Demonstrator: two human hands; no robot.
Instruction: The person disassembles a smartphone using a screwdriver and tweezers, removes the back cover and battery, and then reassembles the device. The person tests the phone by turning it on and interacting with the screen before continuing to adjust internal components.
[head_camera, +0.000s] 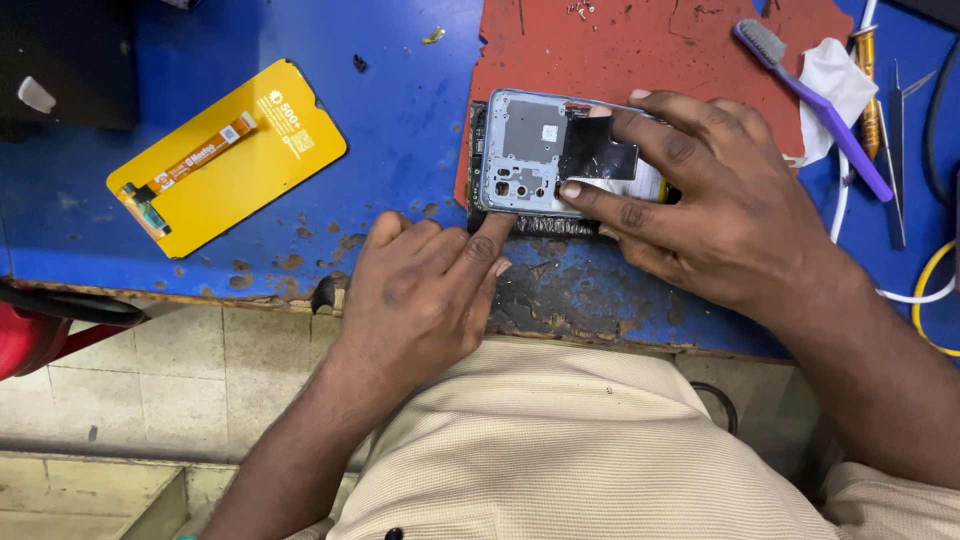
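An opened phone (525, 150) with a silver-grey inner frame lies on the red mat (640, 50), stacked over a dark part underneath. My right hand (720, 210) covers its right half, thumb and fingers pressing a black flap (598, 152) on the phone. My left hand (420, 290) rests at the bench's front edge, its index fingertip touching the phone's lower edge.
A yellow-backed screen panel (225, 155) with an orange flex cable lies to the left on the worn blue bench (400, 110). At the right are a purple toothbrush (810, 95), a white cloth (835, 85), a screwdriver (868, 90), tweezers (897, 150) and cables (930, 290).
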